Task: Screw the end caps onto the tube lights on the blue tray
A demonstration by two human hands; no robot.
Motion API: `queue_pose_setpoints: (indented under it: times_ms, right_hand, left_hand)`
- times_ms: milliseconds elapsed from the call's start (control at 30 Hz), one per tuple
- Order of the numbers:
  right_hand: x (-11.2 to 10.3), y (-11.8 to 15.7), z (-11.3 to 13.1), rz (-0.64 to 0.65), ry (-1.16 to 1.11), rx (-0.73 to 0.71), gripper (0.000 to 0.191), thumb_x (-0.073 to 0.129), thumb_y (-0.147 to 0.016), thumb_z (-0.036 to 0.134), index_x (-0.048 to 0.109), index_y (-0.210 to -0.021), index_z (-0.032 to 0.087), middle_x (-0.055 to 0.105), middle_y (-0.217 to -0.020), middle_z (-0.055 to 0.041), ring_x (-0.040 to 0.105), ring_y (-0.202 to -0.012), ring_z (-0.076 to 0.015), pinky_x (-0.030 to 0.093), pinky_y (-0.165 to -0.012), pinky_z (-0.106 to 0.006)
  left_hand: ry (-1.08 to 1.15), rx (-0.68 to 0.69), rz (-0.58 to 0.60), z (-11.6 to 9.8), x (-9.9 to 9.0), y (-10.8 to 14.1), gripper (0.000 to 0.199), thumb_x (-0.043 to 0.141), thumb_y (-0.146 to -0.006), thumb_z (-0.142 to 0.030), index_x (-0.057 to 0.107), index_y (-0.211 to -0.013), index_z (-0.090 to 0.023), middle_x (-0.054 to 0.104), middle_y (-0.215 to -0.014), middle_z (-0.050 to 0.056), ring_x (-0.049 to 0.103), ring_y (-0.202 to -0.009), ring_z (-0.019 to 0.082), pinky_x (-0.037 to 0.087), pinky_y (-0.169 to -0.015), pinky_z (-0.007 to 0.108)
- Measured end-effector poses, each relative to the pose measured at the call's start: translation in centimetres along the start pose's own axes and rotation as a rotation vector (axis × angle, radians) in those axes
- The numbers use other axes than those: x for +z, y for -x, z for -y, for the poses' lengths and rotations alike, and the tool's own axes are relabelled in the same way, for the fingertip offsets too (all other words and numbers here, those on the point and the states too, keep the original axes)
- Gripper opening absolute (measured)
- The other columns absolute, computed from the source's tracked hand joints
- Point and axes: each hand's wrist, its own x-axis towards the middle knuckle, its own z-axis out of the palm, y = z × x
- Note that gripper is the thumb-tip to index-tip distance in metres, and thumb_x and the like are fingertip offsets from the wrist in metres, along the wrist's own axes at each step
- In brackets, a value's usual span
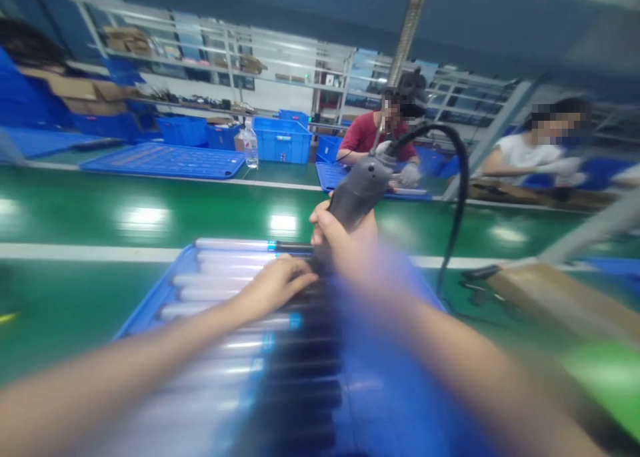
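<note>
My left hand [277,287] lies palm down across several white tubes [225,280] with blue bands and black ends, its fingers reaching towards the black ends. My right hand [340,233] grips a grey electric screwdriver [363,190] upright, its lower end down among the black ends close to my left fingertips. The exact tip is hidden by my hands. A black cable [463,177] arcs from the tool's top over to the right. The tubes lie side by side in a blue tray [145,307], and my forearms hide much of it.
A green workbench [145,220] runs across the view. Beyond it are a blue tray, a water bottle [250,147] and blue crates [283,140]. Two co-workers [380,137] sit at the far side. Cardboard [555,297] lies at the right.
</note>
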Motion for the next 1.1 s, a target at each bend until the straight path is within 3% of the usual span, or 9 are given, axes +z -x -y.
queue_pose_setpoints:
  times_ms: [100,300,400,533,600,700,833,1100]
  right_hand:
    - [-2.3,0.7,0.8,-0.030,0.046,0.011,0.013,0.077,-0.088,0.027,0.066,-0.086,0.020,0.062,-0.060,0.0070,0.056,-0.050,-0.0072,0.047,-0.050,-0.019]
    - [-6.7,0.6,0.9,-0.164,0.024,-0.099,0.015,0.081,-0.085,0.025,0.066,-0.089,0.022,0.069,-0.067,0.0065,0.060,-0.050,-0.0074,0.051,-0.050,-0.018]
    - [-7.7,1.0,1.1,-0.181,0.085,-0.093,0.019,0.084,-0.083,0.023,0.066,-0.090,0.022,0.067,-0.064,0.0070,0.061,-0.050,-0.0083,0.052,-0.051,-0.019]
    - [-8.0,1.5,0.9,-0.170,0.124,-0.064,0.022,0.084,-0.083,0.026,0.064,-0.091,0.022,0.067,-0.064,0.0067,0.060,-0.052,-0.0089,0.052,-0.053,-0.021]
    - [-7.8,1.4,0.4,-0.178,0.152,-0.055,0.023,0.083,-0.084,0.031,0.063,-0.092,0.022,0.067,-0.067,0.0058,0.061,-0.054,-0.0096,0.053,-0.055,-0.023]
    - [-6.8,0.9,-0.3,-0.196,0.227,-0.014,0.025,0.080,-0.084,0.037,0.061,-0.089,0.021,0.066,-0.069,0.0037,0.060,-0.054,-0.0107,0.053,-0.055,-0.026]
    - [-4.5,-0.7,-2.2,-0.162,0.285,0.053,0.027,0.076,-0.084,0.038,0.059,-0.096,0.022,0.065,-0.070,0.0041,0.061,-0.059,-0.0119,0.053,-0.058,-0.027]
    - [0.1,-5.1,-9.1,-0.085,0.124,-0.083,0.033,0.075,-0.082,0.042,0.054,-0.097,0.023,0.064,-0.077,0.0053,0.060,-0.061,-0.0104,0.054,-0.065,-0.028]
  left_hand:
    - [0.029,0.054,0.062,-1.8,1.7,-0.9,0.033,0.056,-0.105,-0.039,0.077,-0.089,-0.019,0.076,-0.085,0.003,0.068,-0.082,0.020,0.048,-0.077,0.029]
    - [-0.068,0.302,0.108,-4.8,5.3,-2.2,0.024,0.061,-0.103,-0.038,0.082,-0.102,-0.026,0.080,-0.100,0.004,0.070,-0.101,0.021,0.052,-0.099,0.033]
    - [-0.197,0.277,0.064,-3.3,4.8,-3.3,0.030,0.055,-0.105,-0.042,0.080,-0.113,-0.028,0.080,-0.110,0.004,0.070,-0.109,0.021,0.052,-0.104,0.033]
    - [-0.350,0.073,-0.030,2.5,1.0,-3.9,0.040,0.041,-0.109,-0.038,0.072,-0.125,-0.018,0.074,-0.130,0.014,0.066,-0.124,0.027,0.050,-0.109,0.043]
    - [-0.433,-0.042,-0.064,5.2,-1.1,-3.3,0.043,0.038,-0.109,-0.039,0.068,-0.126,-0.013,0.071,-0.133,0.020,0.065,-0.125,0.032,0.050,-0.108,0.050]
    - [-0.517,-0.099,-0.050,7.5,-2.5,-1.6,0.042,0.042,-0.107,-0.041,0.069,-0.123,-0.014,0.073,-0.130,0.019,0.067,-0.122,0.034,0.051,-0.105,0.052]
    - [-0.577,-0.075,-0.073,7.7,-2.2,0.1,0.045,0.041,-0.109,-0.042,0.070,-0.130,-0.015,0.071,-0.137,0.016,0.066,-0.127,0.032,0.050,-0.109,0.048]
    - [-0.636,-0.025,-0.100,7.3,-1.4,0.1,0.047,0.043,-0.108,-0.036,0.070,-0.135,-0.008,0.072,-0.134,0.019,0.068,-0.122,0.034,0.052,-0.108,0.049]
